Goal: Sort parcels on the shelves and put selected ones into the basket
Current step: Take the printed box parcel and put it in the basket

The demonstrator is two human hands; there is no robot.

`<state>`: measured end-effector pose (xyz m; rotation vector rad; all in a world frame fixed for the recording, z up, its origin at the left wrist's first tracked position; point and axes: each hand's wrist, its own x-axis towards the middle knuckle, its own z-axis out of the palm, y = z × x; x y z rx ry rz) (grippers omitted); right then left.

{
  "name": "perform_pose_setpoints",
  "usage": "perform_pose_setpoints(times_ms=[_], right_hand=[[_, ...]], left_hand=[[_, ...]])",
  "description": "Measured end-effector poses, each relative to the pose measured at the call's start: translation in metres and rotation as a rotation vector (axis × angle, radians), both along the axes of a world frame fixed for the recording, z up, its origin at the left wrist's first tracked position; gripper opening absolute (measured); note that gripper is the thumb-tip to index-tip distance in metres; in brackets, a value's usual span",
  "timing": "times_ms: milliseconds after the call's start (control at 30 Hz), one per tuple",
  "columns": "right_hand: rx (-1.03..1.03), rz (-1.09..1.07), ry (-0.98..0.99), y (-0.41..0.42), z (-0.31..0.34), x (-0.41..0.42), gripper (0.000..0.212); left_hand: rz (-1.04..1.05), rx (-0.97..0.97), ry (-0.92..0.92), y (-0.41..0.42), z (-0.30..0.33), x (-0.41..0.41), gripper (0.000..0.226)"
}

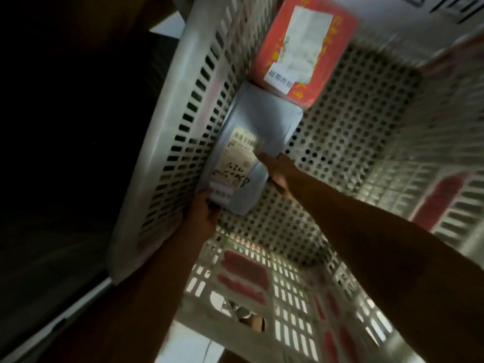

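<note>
Both forearms reach into the basket (pixel 167 106), left hand (pixel 203 213) and right hand (pixel 277 171) each with grip clamped on the grey parcel (pixel 262 121), setting it beside the red parcel (pixel 301 48) already inside; shelves unseen.

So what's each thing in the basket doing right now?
Grey parcel: inside the basket, against its left wall, held by both hands.
Red box: lying in the basket, label up, untouched.
Basket: holds two parcels.
Left hand: gripping parcel's near end.
Right hand: gripping parcel's side.
</note>
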<state>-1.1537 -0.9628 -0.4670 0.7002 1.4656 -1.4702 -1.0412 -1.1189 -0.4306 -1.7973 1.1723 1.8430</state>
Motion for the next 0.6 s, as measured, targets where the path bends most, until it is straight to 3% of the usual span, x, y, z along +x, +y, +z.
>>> perform_pose_setpoints(times_ms=[67, 167, 233, 333, 533, 600], right_hand=[[0.053, 0.071, 0.043, 0.005, 0.006, 0.001, 0.040], [0.195, 0.183, 0.056, 0.017, 0.040, 0.006, 0.050], [0.280, 0.340, 0.086, 0.029, 0.079, 0.015, 0.043], [0.229, 0.481, 0.153, 0.048, 0.145, 0.026, 0.025], [0.314, 0.831, 0.293, 0.076, 0.265, 0.041, 0.040], [0.311, 0.922, 0.368, 0.085, 0.304, 0.049, 0.027]], left_hand=[[0.049, 0.009, 0.025, 0.000, 0.004, 0.006, 0.033], [-0.122, 0.037, -0.045, 0.008, 0.031, 0.010, 0.022], [-0.314, -0.077, -0.120, 0.020, 0.066, 0.007, 0.010], [-0.422, -0.116, -0.033, 0.042, 0.134, 0.003, 0.009], [-0.586, -0.274, 0.058, 0.079, 0.245, 0.016, 0.018], [-0.587, -0.351, 0.035, 0.095, 0.287, 0.032, 0.013]])
